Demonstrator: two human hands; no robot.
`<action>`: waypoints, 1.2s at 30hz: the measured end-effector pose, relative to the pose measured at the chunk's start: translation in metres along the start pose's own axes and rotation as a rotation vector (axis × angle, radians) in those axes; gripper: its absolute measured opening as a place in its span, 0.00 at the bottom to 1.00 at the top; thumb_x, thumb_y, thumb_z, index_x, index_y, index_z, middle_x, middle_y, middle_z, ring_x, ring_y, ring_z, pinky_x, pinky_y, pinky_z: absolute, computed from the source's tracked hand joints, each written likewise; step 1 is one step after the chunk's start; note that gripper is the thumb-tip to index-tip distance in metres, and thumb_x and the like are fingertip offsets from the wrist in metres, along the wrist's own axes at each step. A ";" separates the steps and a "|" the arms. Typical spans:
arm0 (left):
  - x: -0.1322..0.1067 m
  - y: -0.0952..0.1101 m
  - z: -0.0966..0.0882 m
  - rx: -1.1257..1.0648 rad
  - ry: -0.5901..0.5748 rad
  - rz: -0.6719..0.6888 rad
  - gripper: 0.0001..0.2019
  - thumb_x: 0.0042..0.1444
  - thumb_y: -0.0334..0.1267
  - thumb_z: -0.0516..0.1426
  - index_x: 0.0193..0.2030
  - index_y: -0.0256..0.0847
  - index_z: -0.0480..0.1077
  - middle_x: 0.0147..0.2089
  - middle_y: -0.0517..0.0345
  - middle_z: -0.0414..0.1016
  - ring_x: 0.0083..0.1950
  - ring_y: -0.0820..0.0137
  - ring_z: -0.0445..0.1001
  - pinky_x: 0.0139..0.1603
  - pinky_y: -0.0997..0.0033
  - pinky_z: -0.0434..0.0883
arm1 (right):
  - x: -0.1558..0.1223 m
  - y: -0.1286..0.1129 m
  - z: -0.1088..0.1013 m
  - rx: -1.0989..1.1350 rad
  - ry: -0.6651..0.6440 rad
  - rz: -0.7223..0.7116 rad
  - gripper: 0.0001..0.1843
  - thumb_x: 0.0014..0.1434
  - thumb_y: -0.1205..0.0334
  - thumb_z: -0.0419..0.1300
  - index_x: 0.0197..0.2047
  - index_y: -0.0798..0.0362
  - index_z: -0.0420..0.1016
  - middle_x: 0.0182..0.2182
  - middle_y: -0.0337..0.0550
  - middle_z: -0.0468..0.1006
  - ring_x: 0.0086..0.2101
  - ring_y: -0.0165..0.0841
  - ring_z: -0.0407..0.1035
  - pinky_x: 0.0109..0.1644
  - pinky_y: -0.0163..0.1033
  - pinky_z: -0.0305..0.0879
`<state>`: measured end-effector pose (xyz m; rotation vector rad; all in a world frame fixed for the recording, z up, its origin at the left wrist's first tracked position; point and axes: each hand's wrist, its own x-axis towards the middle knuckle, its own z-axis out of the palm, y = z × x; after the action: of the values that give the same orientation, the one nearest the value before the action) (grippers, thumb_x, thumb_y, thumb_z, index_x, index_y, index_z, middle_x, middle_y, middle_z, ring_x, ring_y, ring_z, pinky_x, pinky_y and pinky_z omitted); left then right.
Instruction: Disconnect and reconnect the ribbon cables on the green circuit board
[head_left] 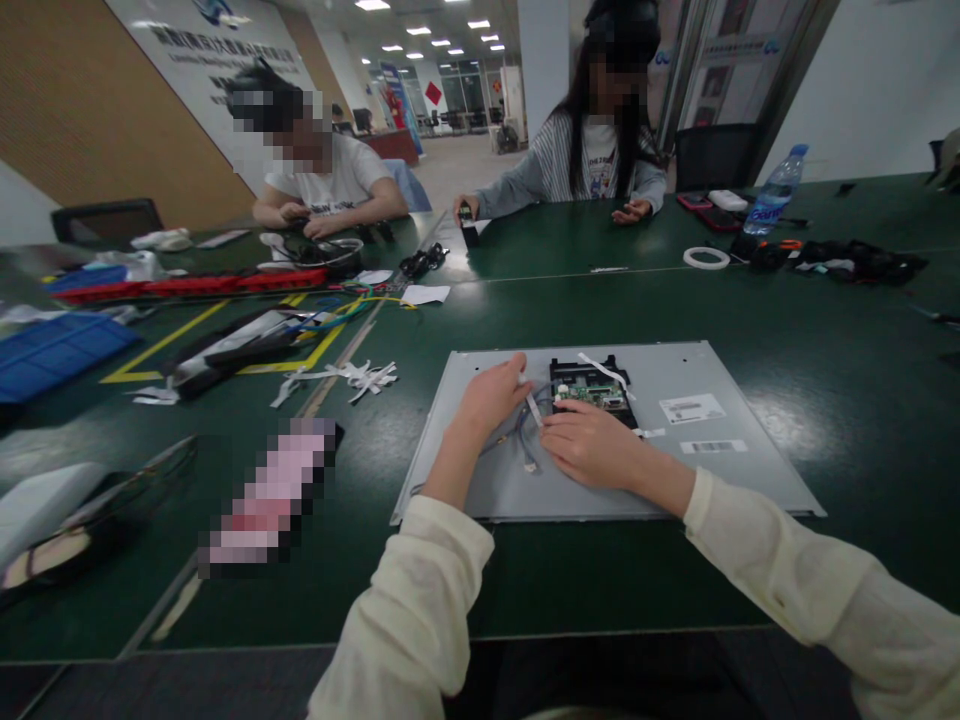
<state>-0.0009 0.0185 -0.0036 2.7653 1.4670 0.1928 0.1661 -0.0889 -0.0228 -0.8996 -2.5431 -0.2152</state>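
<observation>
A flat grey display panel (pixel 480 490) lies back side up on the green table in front of me. On it sits a black bracket with a green circuit board (pixel 589 398). My left hand (pixel 491 405) is closed in a pinch on the upper end of a short white tape strip (pixel 533 408). The strip's lower end meets the curled fingertips of my right hand (pixel 592 445), which rests at the near edge of the board. Thin grey cables (pixel 529 455) with a small white plug lie under and beside my hands. More white tape (pixel 600 367) crosses the bracket.
Left of the panel lie a pixelated phone (pixel 274 490) and torn white tape pieces (pixel 360 378). A blue tray (pixel 64 350) stands farther left. A tape roll (pixel 706 258) and a water bottle (pixel 776 192) are at the back right. Two people sit across the table.
</observation>
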 end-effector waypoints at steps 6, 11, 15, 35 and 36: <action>0.001 0.000 0.003 0.033 0.032 -0.053 0.13 0.61 0.43 0.51 0.49 0.40 0.61 0.42 0.50 0.76 0.41 0.63 0.75 0.35 0.70 0.63 | -0.002 -0.004 -0.001 -0.015 0.026 -0.014 0.10 0.60 0.69 0.52 0.36 0.59 0.76 0.38 0.52 0.79 0.42 0.36 0.72 0.58 0.47 0.58; 0.001 0.001 0.005 0.043 0.036 -0.086 0.12 0.61 0.42 0.51 0.48 0.39 0.61 0.42 0.49 0.76 0.42 0.62 0.75 0.36 0.70 0.63 | -0.003 -0.005 -0.004 0.005 0.033 -0.008 0.09 0.59 0.68 0.53 0.34 0.58 0.75 0.36 0.53 0.79 0.41 0.36 0.72 0.56 0.46 0.60; 0.001 0.001 0.006 0.049 0.039 -0.117 0.12 0.62 0.40 0.49 0.50 0.39 0.61 0.43 0.48 0.76 0.44 0.61 0.75 0.37 0.69 0.64 | -0.005 -0.006 -0.004 0.020 0.042 -0.012 0.09 0.59 0.67 0.53 0.34 0.58 0.74 0.36 0.53 0.79 0.40 0.36 0.72 0.54 0.46 0.62; -0.001 -0.010 -0.006 -0.098 -0.002 0.033 0.19 0.54 0.51 0.57 0.45 0.39 0.63 0.34 0.54 0.74 0.33 0.66 0.72 0.29 0.71 0.58 | -0.004 -0.010 -0.006 0.113 0.057 -0.144 0.12 0.62 0.69 0.50 0.43 0.58 0.74 0.42 0.50 0.76 0.47 0.35 0.67 0.52 0.43 0.64; -0.001 -0.010 -0.006 -0.094 -0.003 0.036 0.20 0.53 0.52 0.58 0.45 0.39 0.63 0.35 0.54 0.74 0.33 0.66 0.72 0.29 0.71 0.57 | -0.004 -0.010 -0.006 0.115 0.057 -0.143 0.12 0.62 0.69 0.51 0.43 0.58 0.74 0.42 0.50 0.76 0.47 0.34 0.67 0.52 0.43 0.65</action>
<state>-0.0107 0.0232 0.0018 2.7177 1.3704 0.2507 0.1645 -0.1008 -0.0189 -0.6597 -2.5395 -0.1345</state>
